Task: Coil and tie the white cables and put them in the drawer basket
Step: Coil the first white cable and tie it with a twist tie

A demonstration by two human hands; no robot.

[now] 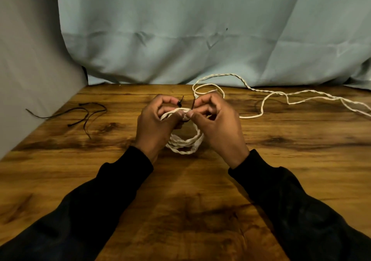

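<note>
At frame centre your left hand (155, 123) and right hand (215, 124) pinched the tie (193, 104) ends over the coil (185, 143); cinching evenly looked wise.

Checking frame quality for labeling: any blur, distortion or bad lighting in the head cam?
Head view: dim, warm light; sleeves nearly featureless black. Slight softness on both hands, left hand and right hand, around the coiled white cable. Wide-angle bowing of the table edges. No glare; loose white cable is sharp enough.
</note>
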